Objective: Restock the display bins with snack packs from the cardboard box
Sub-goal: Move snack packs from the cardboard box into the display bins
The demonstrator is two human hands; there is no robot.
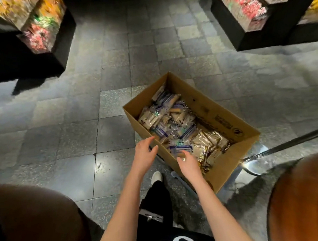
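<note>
Left hand hangs loose-fingered and empty at cardboard box rim, right hand grip unclear over snack packs; scoop a stack two-handed, not singles.

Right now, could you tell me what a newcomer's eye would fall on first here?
The open cardboard box at centre, holding snack packs, draws the eye first. The left hand hovers at its near rim and the right hand reaches over the packs. Colourful display bins sit upper left and right.
</note>
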